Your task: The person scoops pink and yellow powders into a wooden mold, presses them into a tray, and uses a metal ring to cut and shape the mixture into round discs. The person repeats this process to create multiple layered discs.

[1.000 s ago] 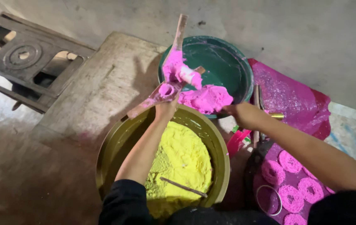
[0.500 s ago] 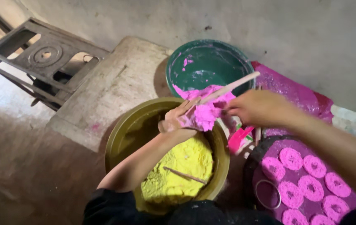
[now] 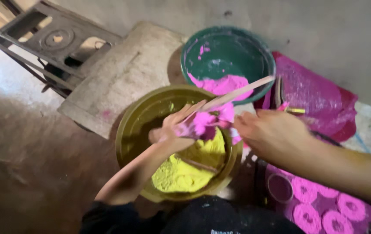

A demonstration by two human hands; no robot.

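My left hand (image 3: 174, 128) is over the yellow-brown basin (image 3: 133, 125) and grips a small pink-coated mould (image 3: 202, 125) heaped with pink powder. My right hand (image 3: 272, 130) is right next to it, holding a flat wooden stick (image 3: 241, 92) that lies across the top of the mould and points up to the right. The basin holds bright yellow powder (image 3: 181, 171) with another stick lying in it. Behind it stands a green basin (image 3: 228, 52) with pink powder (image 3: 224, 83) at its near side.
A dark tray (image 3: 315, 203) at lower right carries several round pink powder discs and a small ring mould (image 3: 279, 187). A pink cloth (image 3: 315, 97) lies right of the green basin. A stone slab (image 3: 124, 73) and a metal frame (image 3: 51, 41) sit at upper left.
Both hands came down from the green basin with the filled mould to above the yellow basin. The stick swung from upright to lying flat across the mould. The view moved closer.
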